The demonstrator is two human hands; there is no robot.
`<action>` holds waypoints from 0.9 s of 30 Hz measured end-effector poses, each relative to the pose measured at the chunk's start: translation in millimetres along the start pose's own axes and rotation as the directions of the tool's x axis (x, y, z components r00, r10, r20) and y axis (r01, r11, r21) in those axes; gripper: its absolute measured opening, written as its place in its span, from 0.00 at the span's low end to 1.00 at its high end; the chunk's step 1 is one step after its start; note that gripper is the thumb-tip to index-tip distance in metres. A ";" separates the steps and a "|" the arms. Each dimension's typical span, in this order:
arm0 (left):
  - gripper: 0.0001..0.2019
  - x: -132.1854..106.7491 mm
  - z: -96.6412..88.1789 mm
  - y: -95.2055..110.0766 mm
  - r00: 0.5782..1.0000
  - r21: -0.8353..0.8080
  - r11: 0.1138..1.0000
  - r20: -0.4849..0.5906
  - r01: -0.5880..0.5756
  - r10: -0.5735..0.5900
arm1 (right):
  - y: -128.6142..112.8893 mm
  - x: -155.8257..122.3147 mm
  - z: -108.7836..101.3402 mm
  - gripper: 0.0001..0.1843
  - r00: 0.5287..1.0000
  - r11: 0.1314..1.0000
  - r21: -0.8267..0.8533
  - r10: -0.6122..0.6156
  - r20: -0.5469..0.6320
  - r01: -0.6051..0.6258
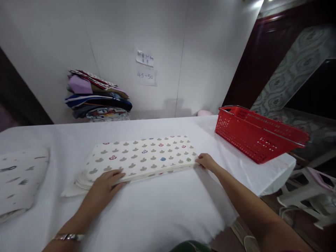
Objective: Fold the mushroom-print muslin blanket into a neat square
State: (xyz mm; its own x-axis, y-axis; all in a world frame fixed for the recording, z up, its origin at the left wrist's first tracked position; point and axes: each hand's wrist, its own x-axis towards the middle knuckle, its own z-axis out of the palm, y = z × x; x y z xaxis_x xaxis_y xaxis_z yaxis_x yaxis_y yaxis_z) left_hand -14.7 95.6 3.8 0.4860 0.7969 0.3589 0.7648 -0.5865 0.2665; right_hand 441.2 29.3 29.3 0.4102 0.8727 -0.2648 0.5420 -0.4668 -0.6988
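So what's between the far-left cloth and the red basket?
The folded patterned cloth, with the left hand and right hand touching it, in the head view.

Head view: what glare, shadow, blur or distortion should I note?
Head view: a light glares top right, a soft shadow falls on the wall, the red basket looks stretched, writing on the upper note is blurry, print on the folded cloth reads clearly.
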 end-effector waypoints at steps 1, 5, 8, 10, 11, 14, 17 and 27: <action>0.23 -1.4 -0.3 0.0 1.000 -0.005 1.000 -0.011 -0.001 0.001 | 1.0 -0.6 1.9 0.08 1.000 0.999 -0.031 -0.011 0.003 0.011; 0.19 -8.6 -3.1 2.0 0.999 -0.057 0.998 -0.029 0.040 -0.042 | 4.3 -4.8 2.9 0.09 0.999 0.990 -0.135 -0.036 0.022 0.038; 0.19 -10.6 -6.4 5.3 0.988 -0.118 0.983 -0.039 0.142 -0.148 | 3.2 -9.8 -0.9 0.11 0.997 0.958 -0.279 -0.070 -0.014 0.064; 0.19 -5.8 -10.3 6.9 0.970 -0.145 0.964 -0.061 0.223 -0.234 | -2.9 -13.3 -0.1 0.13 0.982 0.895 -0.429 -0.172 -0.080 0.122; 0.20 -1.1 -12.8 6.9 0.961 -0.145 0.956 -0.074 0.256 -0.268 | -8.3 -14.8 2.6 0.15 0.961 0.854 -0.490 -0.256 -0.105 0.174; 0.22 17.7 -20.9 1.9 0.944 -0.054 0.948 -0.090 0.314 -0.318 | -32.5 -16.0 21.1 0.24 0.855 0.739 -0.539 -0.515 -0.066 0.403; 0.28 30.7 -23.5 -10.3 0.908 0.155 0.896 -0.018 0.417 -0.419 | -56.7 -11.2 48.6 0.31 0.800 0.656 -0.516 -0.590 0.104 0.551; 0.37 32.6 -26.8 -19.4 0.758 0.277 0.786 0.224 0.552 -0.612 | -55.5 12.4 76.5 0.35 0.873 0.668 -0.563 -0.389 0.294 0.487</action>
State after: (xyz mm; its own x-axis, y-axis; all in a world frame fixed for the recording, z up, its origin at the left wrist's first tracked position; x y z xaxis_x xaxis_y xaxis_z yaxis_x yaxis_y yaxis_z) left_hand -25.0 129.1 34.4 -0.0046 0.9958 -0.0917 0.9869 0.0193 0.1601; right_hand 360.1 77.0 14.0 -0.0683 0.9856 -0.1545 0.9746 0.0328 -0.2217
